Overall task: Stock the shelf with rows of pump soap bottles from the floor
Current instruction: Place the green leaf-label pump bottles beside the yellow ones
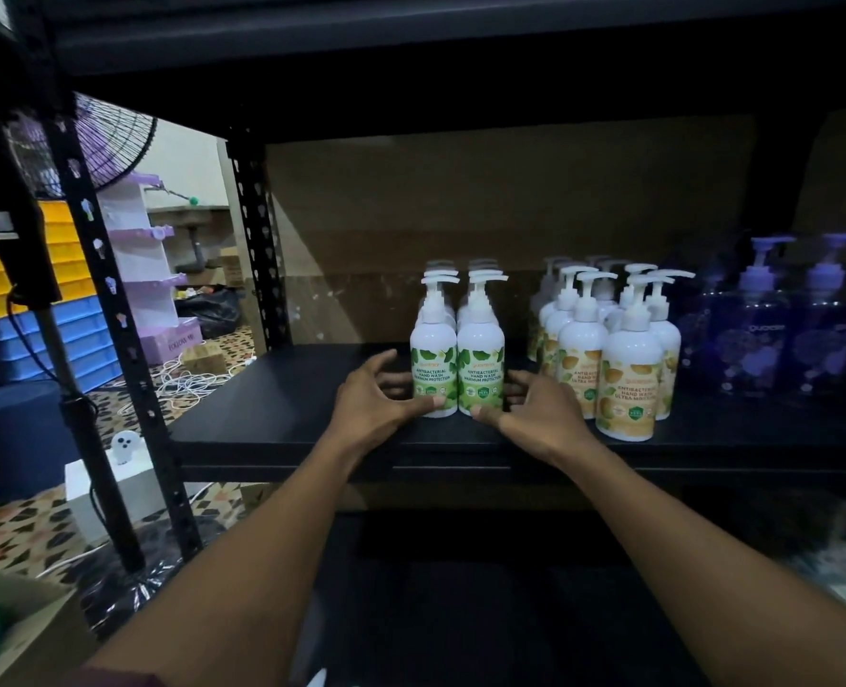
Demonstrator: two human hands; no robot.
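Two rows of white pump bottles with green labels stand on the black shelf (272, 414). My left hand (376, 399) curls round the base of the front left green bottle (433, 364). My right hand (535, 406) does the same at the front right green bottle (481, 364). Each thumb presses the front of its bottle and the fingers wrap behind. To the right stands a group of white bottles with orange labels (629, 369). Further right are purple pump bottles (758, 329), dim in the shadow.
The shelf's left half is bare black board beside a perforated upright (257, 240). Another shelf board hangs overhead. Left of the rack are a fan (109, 141), a purple-and-white display stand (138, 260), stacked yellow and blue bins (69, 309), cables on the tiled floor, and a cardboard box (24, 632).
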